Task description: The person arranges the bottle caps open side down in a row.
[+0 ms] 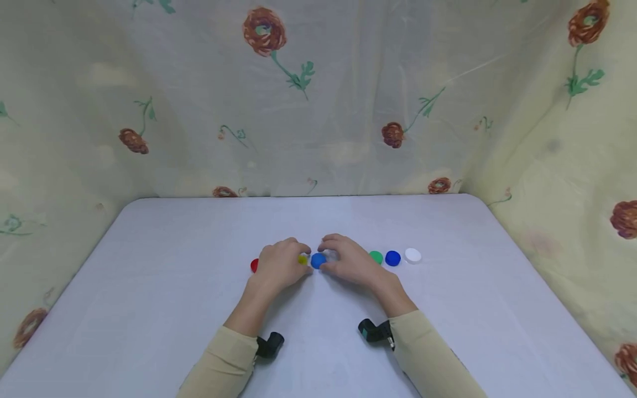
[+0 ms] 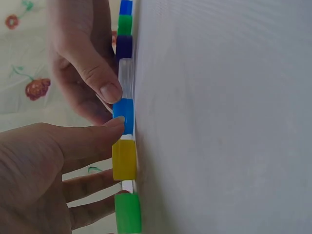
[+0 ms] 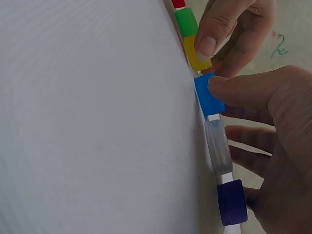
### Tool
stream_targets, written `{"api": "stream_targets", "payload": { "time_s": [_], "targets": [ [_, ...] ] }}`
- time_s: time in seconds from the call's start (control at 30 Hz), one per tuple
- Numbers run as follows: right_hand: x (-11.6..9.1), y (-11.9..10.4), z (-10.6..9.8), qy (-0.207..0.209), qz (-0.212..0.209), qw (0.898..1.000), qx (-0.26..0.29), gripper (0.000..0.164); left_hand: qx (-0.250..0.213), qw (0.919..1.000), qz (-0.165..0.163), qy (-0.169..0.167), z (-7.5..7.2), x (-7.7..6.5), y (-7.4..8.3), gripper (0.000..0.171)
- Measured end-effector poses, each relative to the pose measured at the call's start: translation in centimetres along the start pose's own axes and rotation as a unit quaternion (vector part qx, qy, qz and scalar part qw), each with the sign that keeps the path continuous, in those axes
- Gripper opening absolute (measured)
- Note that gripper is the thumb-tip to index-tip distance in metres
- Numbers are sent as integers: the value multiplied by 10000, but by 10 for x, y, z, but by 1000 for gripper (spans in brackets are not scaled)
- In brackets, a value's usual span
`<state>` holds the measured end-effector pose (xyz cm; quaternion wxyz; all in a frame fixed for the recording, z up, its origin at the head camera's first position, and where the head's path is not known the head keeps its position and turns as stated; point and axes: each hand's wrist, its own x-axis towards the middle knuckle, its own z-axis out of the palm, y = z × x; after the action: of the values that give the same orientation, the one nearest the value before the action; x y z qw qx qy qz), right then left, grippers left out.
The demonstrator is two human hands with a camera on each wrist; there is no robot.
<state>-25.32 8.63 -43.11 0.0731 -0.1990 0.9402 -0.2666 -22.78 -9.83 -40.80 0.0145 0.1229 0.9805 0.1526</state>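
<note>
Right hand (image 1: 354, 266) seemingly pinches blue disc (image 1: 317, 261) (clear disc (image 3: 219, 147) beside).

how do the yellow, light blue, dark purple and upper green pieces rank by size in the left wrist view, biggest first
1. Yellow piece
2. Light blue piece, partly behind a thumb
Not ranked: dark purple piece and upper green piece, both smaller and close in size.

Hands (image 1: 281, 264) (image 1: 350, 262) curl round yel disc (image 1: 302, 259) & blue disc (image 1: 317, 261) on wht tbl (image 1: 318, 342), red disc (image 1: 254, 265) at L.
</note>
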Motion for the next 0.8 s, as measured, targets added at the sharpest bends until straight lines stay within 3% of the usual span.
{"api": "stream_targets", "payload": {
  "time_s": [0.27, 0.8],
  "targets": [
    [-1, -5, 3, 54, -28, 10000, -65, 41, 86, 10000, 35, -21, -3, -2, -4, 40],
    [5, -13, 7, -33, -183, 9998, -89, 33, 306, 9993, -215, 10, -4, -6, -17, 40]
  ]
}}
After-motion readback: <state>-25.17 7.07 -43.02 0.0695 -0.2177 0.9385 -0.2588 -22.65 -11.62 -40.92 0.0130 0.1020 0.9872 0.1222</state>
